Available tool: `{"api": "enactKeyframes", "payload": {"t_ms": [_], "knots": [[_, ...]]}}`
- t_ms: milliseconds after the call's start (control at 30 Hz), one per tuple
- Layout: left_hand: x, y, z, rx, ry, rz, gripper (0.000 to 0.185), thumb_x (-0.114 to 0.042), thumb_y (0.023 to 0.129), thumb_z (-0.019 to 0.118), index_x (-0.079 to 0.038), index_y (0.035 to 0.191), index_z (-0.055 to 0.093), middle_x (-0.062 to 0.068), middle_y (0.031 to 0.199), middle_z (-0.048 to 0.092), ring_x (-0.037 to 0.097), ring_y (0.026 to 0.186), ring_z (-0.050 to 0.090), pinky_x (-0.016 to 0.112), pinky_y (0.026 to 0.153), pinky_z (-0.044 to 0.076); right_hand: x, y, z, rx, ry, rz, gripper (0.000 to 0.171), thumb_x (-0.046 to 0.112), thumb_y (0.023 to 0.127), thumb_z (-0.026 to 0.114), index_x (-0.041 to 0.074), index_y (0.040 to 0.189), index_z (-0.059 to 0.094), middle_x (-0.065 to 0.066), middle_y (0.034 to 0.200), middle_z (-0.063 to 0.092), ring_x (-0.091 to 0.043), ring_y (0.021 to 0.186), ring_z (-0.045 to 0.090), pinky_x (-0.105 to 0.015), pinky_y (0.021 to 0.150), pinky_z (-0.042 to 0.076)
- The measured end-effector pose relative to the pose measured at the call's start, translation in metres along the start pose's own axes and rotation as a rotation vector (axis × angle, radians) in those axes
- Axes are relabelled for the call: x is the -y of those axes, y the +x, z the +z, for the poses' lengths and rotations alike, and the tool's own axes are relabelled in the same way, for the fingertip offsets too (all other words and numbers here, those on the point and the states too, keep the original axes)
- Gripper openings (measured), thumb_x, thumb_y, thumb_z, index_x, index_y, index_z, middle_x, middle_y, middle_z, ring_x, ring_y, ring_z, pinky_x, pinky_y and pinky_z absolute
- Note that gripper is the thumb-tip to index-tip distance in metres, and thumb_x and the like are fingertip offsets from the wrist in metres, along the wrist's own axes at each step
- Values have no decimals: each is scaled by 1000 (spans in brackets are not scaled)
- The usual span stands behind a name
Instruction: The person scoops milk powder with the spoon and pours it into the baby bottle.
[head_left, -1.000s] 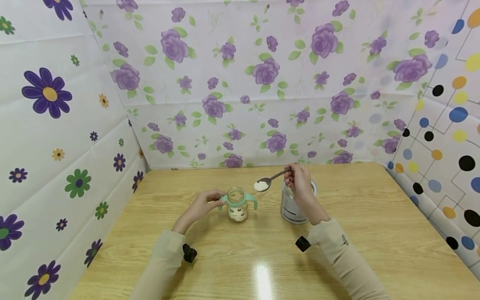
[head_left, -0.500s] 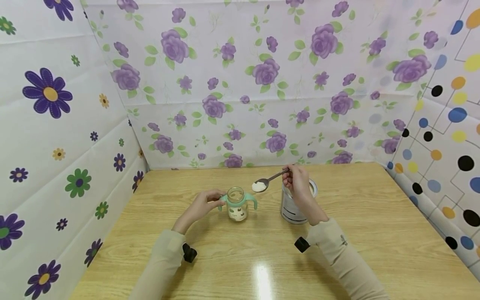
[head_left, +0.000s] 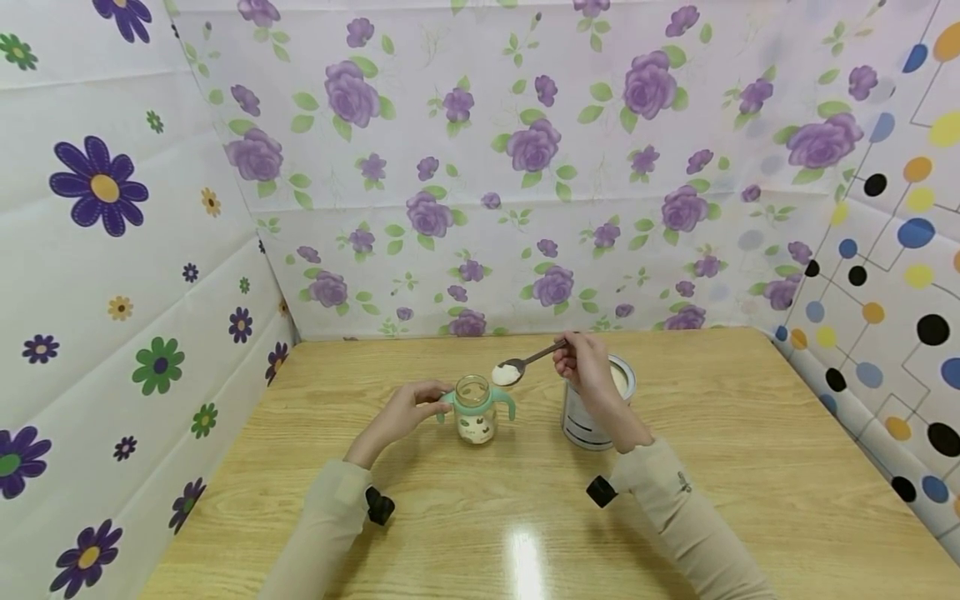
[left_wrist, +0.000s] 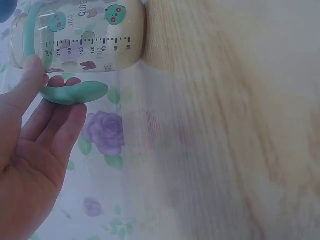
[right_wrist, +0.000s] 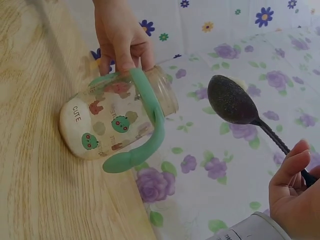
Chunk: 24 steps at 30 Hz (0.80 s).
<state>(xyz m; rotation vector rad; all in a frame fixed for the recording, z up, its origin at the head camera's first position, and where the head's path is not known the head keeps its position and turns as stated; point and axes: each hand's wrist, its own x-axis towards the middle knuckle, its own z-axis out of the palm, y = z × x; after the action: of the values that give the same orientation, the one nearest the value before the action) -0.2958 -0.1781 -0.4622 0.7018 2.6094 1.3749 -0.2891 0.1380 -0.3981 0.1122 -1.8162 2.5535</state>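
Observation:
A small clear baby bottle (head_left: 475, 413) with green handles and white powder at its bottom stands open on the wooden table (head_left: 750, 467). My left hand (head_left: 405, 412) holds its left green handle (left_wrist: 70, 93) between thumb and fingers. My right hand (head_left: 583, 363) pinches the handle of a metal spoon (head_left: 521, 366) heaped with white powder, its bowl just above and right of the bottle's mouth. In the right wrist view the spoon (right_wrist: 235, 102) hovers beside the bottle (right_wrist: 117, 117). An open silver tin (head_left: 592, 412) of powder stands under my right wrist.
Flowered sheets (head_left: 525, 167) wall the table at the back and left, a dotted one (head_left: 892, 275) at the right. The tin stands a hand's width right of the bottle. Bare wood lies in front of both hands.
My right hand has carried the loaded spoon leftward from above the tin's side to the bottle's mouth. The left hand and bottle have stayed put.

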Motion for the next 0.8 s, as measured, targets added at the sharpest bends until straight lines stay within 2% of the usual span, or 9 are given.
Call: {"api": "enactKeyframes", "payload": {"t_ms": [200, 800], "knots": [[0, 1, -1, 8, -2, 5, 34, -21, 93, 65, -12, 125, 64, 9, 116, 68, 26, 109, 64, 44, 97, 52, -1, -1, 2, 33, -3, -5, 28, 14, 105, 35, 5, 90, 56, 3, 62, 58, -4, 49, 52, -12, 43, 42], [0, 1, -1, 16, -16, 21, 33, -21, 93, 65, -11, 125, 64, 9, 113, 69, 26, 107, 64, 45, 97, 51, -4, -4, 8, 78, -77, -9, 27, 18, 107, 32, 3, 100, 53, 2, 71, 58, -6, 57, 53, -14, 50, 44]]}}
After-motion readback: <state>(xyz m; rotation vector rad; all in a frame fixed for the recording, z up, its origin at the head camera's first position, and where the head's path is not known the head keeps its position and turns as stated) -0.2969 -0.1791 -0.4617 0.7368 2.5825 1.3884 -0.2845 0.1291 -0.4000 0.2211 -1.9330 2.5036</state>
